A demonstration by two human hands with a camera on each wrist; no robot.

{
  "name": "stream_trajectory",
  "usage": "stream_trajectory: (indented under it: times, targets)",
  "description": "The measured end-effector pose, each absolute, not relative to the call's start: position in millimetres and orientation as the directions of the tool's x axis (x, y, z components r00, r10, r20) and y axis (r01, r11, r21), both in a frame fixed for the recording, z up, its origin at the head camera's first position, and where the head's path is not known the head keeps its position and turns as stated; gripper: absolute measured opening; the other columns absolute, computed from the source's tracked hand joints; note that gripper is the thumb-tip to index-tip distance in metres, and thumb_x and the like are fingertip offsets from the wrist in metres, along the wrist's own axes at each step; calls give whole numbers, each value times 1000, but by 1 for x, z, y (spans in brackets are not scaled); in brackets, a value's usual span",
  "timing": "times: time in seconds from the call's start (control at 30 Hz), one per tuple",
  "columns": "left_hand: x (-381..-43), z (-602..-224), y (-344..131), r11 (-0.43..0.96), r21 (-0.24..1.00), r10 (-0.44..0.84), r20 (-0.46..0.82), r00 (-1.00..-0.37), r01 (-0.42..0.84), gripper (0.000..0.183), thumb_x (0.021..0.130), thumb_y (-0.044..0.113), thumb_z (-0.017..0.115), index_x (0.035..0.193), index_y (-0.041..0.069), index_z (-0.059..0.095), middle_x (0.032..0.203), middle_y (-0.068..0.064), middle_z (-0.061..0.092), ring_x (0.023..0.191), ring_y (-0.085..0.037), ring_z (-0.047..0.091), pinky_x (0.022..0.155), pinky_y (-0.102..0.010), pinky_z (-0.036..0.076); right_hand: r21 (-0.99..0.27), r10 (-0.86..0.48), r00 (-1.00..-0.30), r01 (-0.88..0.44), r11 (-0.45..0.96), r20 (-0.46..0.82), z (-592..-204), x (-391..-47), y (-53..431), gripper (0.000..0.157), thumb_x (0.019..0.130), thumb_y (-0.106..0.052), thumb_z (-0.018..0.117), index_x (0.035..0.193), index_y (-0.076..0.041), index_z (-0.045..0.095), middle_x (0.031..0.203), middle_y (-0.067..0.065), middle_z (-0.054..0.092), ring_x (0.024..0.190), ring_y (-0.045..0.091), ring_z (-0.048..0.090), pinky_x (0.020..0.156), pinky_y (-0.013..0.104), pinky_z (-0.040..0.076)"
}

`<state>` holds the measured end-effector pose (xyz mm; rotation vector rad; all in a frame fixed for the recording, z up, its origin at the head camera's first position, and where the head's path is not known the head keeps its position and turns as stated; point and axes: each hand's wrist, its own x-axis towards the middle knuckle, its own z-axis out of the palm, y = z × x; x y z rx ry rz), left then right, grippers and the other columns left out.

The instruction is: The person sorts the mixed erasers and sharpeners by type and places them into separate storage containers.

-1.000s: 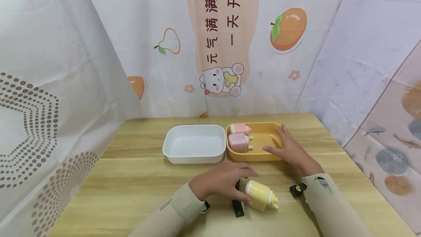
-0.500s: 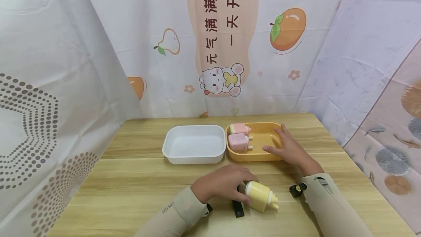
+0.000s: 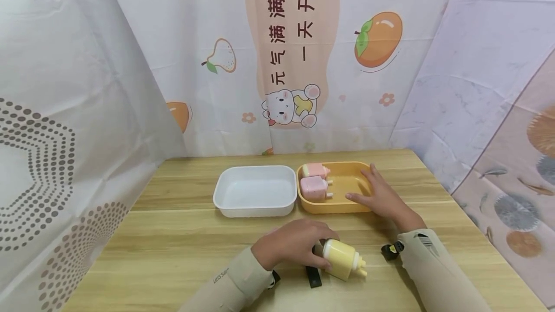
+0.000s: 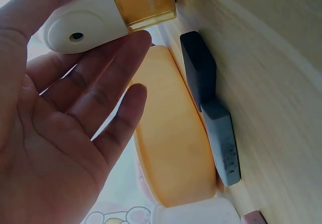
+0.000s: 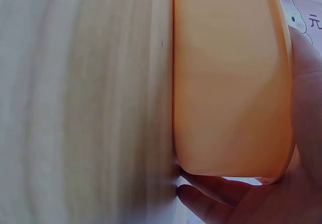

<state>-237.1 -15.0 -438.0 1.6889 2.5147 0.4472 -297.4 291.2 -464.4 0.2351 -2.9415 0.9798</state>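
Note:
A yellow and white pencil sharpener (image 3: 340, 259) lies on its side near the table's front, its prongs pointing right. My left hand (image 3: 292, 242) grips its left end with thumb and fingers. The left wrist view shows the sharpener's cream end (image 4: 88, 25) with a small dark hole, and a see-through amber part. My right hand (image 3: 386, 201) holds the right end of the orange tray (image 3: 336, 208), thumb on the near rim, fingers at the far right corner. Inside that tray, on the left, lie a pale pink sharpener-like piece (image 3: 313, 188) and a coral one (image 3: 313, 170).
A white tray (image 3: 256, 213) stands against the orange tray's left side. Near my left hand lies a black block (image 3: 314, 277). Dark (image 4: 198, 65) and grey blocks (image 4: 221, 143) appear in the left wrist view, with a small pink block (image 4: 254, 217). Printed curtains enclose the table.
My left hand has closed in on the yellow sharpener's left end and now grips it. The sharpener has barely moved. My right hand stays on the orange tray.

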Motion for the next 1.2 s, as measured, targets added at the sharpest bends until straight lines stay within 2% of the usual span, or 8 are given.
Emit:
stream_trajectory:
  times: [0.37, 0.6, 0.8, 0.9, 1.03, 1.2]
  targets:
    - [-235, -439, -14, 364, 287, 905, 113, -409, 886, 52, 85, 52, 82, 127, 24, 71, 116, 16, 70, 97, 7, 61, 85, -10, 46, -595, -133, -988, -154, 789, 79, -465, -295, 291, 114, 86, -73, 68, 165, -7, 20, 172, 24, -8, 152, 59, 14, 115, 77, 21]
    - [-236, -439, -14, 343, 279, 913, 126, -389, 897, 52, 85, 53, 81, 127, 23, 71, 116, 15, 71, 99, 7, 61, 87, -9, 46, -596, -134, -987, -158, 787, 85, -465, -294, 291, 113, 86, -72, 69, 165, -6, 21, 172, 25, -7, 152, 59, 13, 115, 77, 20]
    - [-236, -438, -15, 310, 274, 919, 160, -361, 910, 48, 85, 48, 82, 125, 23, 72, 109, 17, 70, 91, 7, 61, 81, -6, 43, -610, -138, -986, -164, 775, 91, -466, -295, 290, 113, 86, -72, 69, 165, -6, 20, 172, 25, -7, 153, 58, 12, 116, 76, 20]
    - [-237, -436, -15, 301, 274, 918, 176, -356, 913, 49, 85, 46, 82, 127, 21, 72, 112, 15, 72, 93, 7, 62, 83, -6, 44, -608, -137, -987, -162, 777, 88, -468, -297, 290, 114, 86, -73, 69, 165, -8, 20, 172, 24, -7, 153, 58, 13, 116, 76, 20]
    - [-237, -433, -15, 312, 280, 908, 195, -372, 908, 52, 85, 45, 82, 129, 19, 73, 117, 12, 74, 100, 7, 64, 87, -7, 46, -614, -137, -987, -161, 773, 87, -468, -297, 291, 113, 86, -73, 69, 166, -9, 20, 173, 22, -8, 153, 58, 12, 115, 77, 20]
    - [-240, -430, -15, 322, 290, 890, 231, -392, 901, 47, 84, 44, 82, 124, 21, 73, 114, 15, 73, 97, 6, 64, 85, -7, 46, -613, -138, -987, -163, 773, 87, -466, -296, 292, 113, 86, -72, 69, 166, -9, 20, 172, 23, -9, 153, 58, 11, 114, 78, 20]
